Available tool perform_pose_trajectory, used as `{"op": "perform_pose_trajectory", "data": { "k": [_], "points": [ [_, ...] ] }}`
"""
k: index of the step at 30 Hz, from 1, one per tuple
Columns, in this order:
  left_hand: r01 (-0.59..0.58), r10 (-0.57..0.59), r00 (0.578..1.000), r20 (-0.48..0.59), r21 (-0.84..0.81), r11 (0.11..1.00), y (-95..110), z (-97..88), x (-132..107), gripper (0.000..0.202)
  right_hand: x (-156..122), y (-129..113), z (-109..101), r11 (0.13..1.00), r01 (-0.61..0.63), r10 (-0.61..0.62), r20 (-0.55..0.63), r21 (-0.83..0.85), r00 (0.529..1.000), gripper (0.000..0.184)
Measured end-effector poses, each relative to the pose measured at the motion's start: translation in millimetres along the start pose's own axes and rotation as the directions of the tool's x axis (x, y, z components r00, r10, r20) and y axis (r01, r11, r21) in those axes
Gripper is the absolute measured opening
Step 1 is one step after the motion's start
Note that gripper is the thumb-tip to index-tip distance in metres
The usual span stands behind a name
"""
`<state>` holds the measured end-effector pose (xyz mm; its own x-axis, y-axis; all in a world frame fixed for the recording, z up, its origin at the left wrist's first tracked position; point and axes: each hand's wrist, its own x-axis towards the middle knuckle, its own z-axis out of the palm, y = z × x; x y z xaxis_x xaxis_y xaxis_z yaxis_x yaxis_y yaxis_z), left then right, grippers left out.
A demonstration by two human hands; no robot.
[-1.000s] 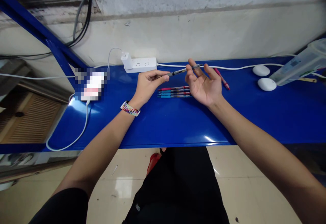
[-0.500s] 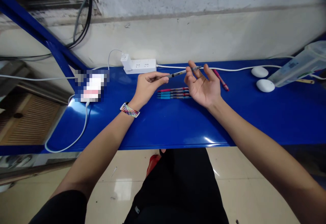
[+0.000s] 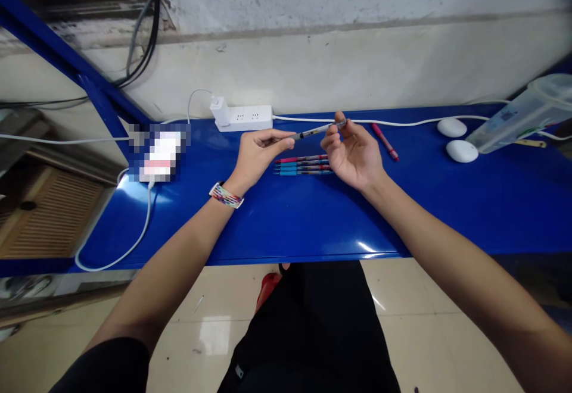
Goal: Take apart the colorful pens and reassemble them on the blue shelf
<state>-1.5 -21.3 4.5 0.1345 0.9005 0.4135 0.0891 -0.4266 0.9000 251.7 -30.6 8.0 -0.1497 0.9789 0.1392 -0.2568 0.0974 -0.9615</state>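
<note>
A grey, partly clear pen (image 3: pixel 313 131) is held above the blue table, tilted slightly up to the right. My left hand (image 3: pixel 259 158) pinches its left end between thumb and fingers. At the other end, my right hand (image 3: pixel 355 152) closes thumb and fingers around the tip. Just below lies a row of several pens (image 3: pixel 297 165) with pink and blue grips, their right ends partly behind my right hand. A single pink pen (image 3: pixel 385 142) lies apart, right of my right hand.
A white power strip (image 3: pixel 250 118) with a charger stands against the wall. On the left a blurred-out lit device (image 3: pixel 161 152) has a cable attached. Two white rounded objects (image 3: pixel 462 151) sit by a clear plastic container (image 3: pixel 504 119) lying at the right.
My right thumb and fingers have come together on the pen's right end; before, the thumb was spread away from it. My left hand keeps its pinch.
</note>
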Motion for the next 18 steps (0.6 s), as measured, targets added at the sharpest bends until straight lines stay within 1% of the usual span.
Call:
{"op": "perform_pose_trajectory", "data": {
  "k": [2,5,9,12,14,18],
  "points": [
    [0.002,-0.002,1.0,-0.002,-0.002,1.0,-0.4,-0.8,0.3,0.017,1.4,1.9,0.7,0.999,0.002,-0.002,-0.002,-0.052,1.0,0.035],
    [0.011,-0.011,1.0,0.0,0.0,1.0,-0.7,-1.7,0.7,0.019,1.6,4.7,3.0,0.997,0.041,-0.038,0.04,-0.063,0.998,0.032],
    [0.02,-0.02,1.0,0.007,0.0,1.0,0.9,0.0,0.0,0.021,-2.6,0.8,6.0,0.997,0.034,-0.027,0.094,-0.074,0.995,0.05],
    [0.024,-0.024,1.0,0.018,-0.001,1.0,2.1,1.6,-0.8,0.021,-5.5,-2.1,7.0,0.997,0.006,0.0,0.081,-0.079,0.997,0.06],
    [0.02,-0.02,0.999,0.027,-0.008,1.0,2.3,1.9,-0.9,0.02,-6.0,-1.6,7.3,0.999,-0.01,0.013,0.05,-0.053,0.999,0.059],
    [0.008,-0.008,1.0,0.026,-0.018,1.0,1.6,1.0,-0.2,0.017,-6.4,-0.3,8.7,0.999,-0.038,0.038,0.026,-0.02,0.999,0.044]
  ]
}}
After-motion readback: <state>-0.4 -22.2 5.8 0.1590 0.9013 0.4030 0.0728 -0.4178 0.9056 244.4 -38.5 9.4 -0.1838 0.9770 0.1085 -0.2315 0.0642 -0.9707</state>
